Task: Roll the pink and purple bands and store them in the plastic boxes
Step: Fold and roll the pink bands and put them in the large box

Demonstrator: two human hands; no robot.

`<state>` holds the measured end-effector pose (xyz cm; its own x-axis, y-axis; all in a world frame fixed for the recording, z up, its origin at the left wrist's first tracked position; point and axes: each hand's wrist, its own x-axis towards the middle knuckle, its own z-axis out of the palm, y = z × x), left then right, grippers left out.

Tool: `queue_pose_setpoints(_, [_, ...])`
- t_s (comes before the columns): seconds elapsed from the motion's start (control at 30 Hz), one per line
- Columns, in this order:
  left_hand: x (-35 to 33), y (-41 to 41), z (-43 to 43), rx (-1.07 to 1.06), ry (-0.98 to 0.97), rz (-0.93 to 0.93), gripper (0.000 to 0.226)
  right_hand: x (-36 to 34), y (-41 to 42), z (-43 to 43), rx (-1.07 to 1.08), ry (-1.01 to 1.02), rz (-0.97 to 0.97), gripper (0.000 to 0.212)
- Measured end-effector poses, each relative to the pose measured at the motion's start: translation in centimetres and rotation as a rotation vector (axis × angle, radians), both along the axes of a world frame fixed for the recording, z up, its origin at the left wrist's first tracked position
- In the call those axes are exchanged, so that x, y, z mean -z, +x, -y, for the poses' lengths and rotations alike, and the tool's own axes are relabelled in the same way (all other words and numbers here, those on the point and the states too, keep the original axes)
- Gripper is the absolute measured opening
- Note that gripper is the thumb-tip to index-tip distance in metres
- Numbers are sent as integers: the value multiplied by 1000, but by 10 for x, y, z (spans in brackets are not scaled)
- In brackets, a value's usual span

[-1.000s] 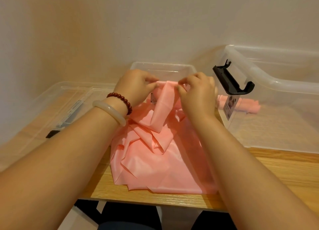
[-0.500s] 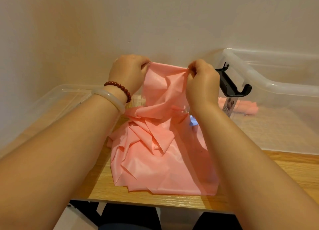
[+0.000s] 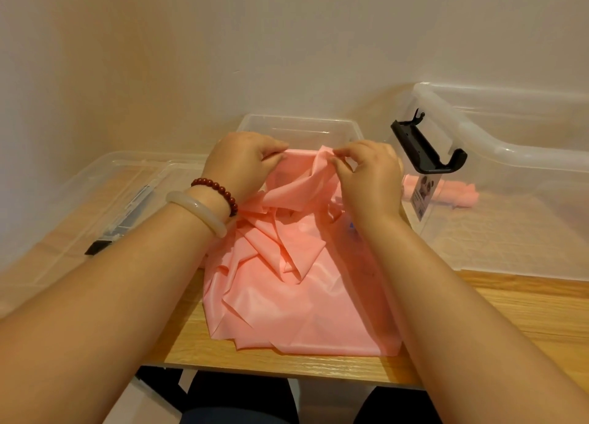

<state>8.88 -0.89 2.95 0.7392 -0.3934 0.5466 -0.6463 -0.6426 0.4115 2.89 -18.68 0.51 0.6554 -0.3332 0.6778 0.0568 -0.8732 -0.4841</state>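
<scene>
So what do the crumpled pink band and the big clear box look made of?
Crumpled pink band: thin, smooth sheet, maybe latex or film; sharp creases, soft sheen. Big clear box: rigid translucent plastic; wood grain shows through its wall.

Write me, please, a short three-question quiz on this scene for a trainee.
1. True or false: the left hand and the right hand both pinch the top edge of the pink band.
2. Where does the rolled pink band lie? A) inside the large box at the right; B) on the floor; C) in the person's lap.
3. Fill in: the left wrist bears a pale bangle and a dark red ___ bracelet.
Key: 1 true; 2 A; 3 bead.
</scene>
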Motion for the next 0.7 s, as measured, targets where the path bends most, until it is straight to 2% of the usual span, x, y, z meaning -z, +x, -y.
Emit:
queue_pose_setpoints(0.23, [-16, 9, -8, -30, -108, 0, 22, -10, 0, 7, -58, 236, 87, 12])
queue_pose_setpoints(0.43, [-34, 22, 1, -71, 38, 162, 27, -39, 9, -4, 1, 217, 83, 23])
queue_pose_setpoints(0.53, [-35, 32, 7, -158, 95, 225, 29, -48, 19, -5, 17, 173, 11, 29])
queue_pose_setpoints(0.63, [-30, 37, 13, -213, 141, 70, 37, -49, 25, -5, -50, 143, -133, 37])
queue_pose_setpoints(0.7, [-28, 32, 14, -169, 105, -29, 41, -43, 22, -4, -67, 122, -128, 32])
